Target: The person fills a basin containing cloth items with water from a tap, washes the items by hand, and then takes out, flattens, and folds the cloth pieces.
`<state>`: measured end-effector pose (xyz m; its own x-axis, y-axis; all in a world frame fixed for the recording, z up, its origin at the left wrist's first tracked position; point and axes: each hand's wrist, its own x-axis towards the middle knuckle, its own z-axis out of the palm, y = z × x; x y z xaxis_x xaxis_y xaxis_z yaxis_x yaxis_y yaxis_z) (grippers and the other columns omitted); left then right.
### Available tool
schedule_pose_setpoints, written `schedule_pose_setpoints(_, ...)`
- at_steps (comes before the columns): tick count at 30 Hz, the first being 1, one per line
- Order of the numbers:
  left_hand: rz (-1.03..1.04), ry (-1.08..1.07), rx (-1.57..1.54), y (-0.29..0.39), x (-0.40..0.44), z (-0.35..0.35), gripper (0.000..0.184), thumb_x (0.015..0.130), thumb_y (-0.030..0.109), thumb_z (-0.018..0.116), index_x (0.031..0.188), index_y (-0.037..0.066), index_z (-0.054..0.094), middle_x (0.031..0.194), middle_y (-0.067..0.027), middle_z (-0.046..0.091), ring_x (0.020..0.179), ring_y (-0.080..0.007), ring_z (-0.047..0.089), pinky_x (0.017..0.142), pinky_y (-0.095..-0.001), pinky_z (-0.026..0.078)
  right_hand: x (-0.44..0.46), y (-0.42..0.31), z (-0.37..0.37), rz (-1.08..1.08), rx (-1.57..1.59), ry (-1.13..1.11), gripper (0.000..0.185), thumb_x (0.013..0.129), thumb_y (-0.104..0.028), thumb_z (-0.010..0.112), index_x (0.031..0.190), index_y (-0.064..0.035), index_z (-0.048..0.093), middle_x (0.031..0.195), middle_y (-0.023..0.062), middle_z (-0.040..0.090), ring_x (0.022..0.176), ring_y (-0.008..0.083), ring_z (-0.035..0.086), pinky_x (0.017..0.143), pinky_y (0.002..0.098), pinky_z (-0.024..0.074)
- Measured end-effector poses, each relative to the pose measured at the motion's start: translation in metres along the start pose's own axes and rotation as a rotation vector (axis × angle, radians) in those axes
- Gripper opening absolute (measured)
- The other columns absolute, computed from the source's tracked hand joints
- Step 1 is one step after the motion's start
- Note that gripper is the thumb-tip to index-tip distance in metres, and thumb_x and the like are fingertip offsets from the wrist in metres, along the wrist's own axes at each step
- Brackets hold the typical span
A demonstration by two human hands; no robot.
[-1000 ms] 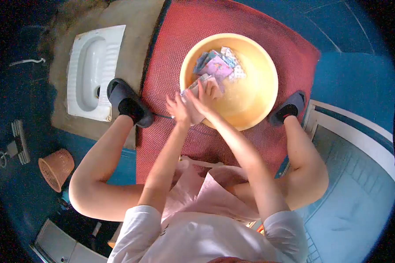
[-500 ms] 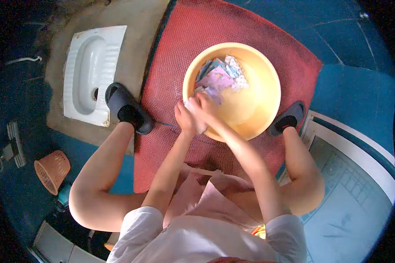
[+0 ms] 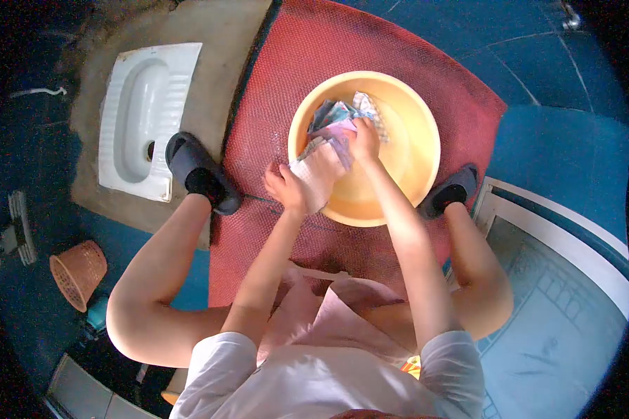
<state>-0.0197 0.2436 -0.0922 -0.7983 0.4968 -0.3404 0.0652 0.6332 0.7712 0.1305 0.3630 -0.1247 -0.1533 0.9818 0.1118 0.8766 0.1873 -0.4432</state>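
A yellow basin [image 3: 416,174] stands between my feet, with several wet cloths gathered on its left side. One pale pinkish-white cloth [image 3: 318,174] hangs over the near left rim. My left hand [image 3: 284,188] is at that cloth's left edge, fingers curled, just outside the basin; its grip is partly hidden. Inside the basin, my right hand [image 3: 363,142] has its fingers closed on a lilac cloth [image 3: 340,133] beside the pale one. Beyond it lie a blue-grey patterned cloth [image 3: 334,112] and a white patterned cloth [image 3: 365,105].
The basin rests on a red mat [image 3: 258,133]. To the left is a white squat toilet [image 3: 147,105] set in a raised concrete step. An orange basket [image 3: 80,272] stands at lower left. A frosted door panel [image 3: 552,314] is at the right.
My hands were together on the pale cloth at the rim. My right hand has moved up into the basin to the lilac cloth. The pale cloth now lies more spread out.
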Motion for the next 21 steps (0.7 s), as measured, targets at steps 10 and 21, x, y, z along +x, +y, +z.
schedule_pose_setpoints(10, 0.241, 0.089, 0.022, -0.009, -0.008, -0.054, 0.05, 0.069, 0.015, 0.053, 0.114, 0.002, 0.036, 0.116, -0.0178, 0.037, 0.112, -0.0318, 0.027, 0.096, -0.0394, 0.017, -0.029, -0.008, -0.12, 0.168, 0.11, -0.188, 0.074, 0.065, -0.012, 0.065, 0.127, -0.0129, 0.027, 0.063, 0.0071, 0.054, 0.059, 0.025, 0.055, 0.06, 0.0373, 0.0417)
schedule_pose_setpoints(21, 0.668, -0.232, 0.042, 0.036, -0.074, -0.082, 0.058, 0.069, 0.016, 0.058, 0.119, 0.003, 0.031, 0.124, -0.0166, 0.031, 0.119, -0.0366, 0.017, 0.099, -0.0438, 0.013, -0.043, -0.073, -0.288, -0.192, -0.048, -0.095, 0.063, 0.067, -0.006, 0.059, 0.123, -0.0185, 0.034, 0.071, 0.0032, 0.055, 0.072, 0.0202, 0.055, 0.08, 0.034, 0.0353)
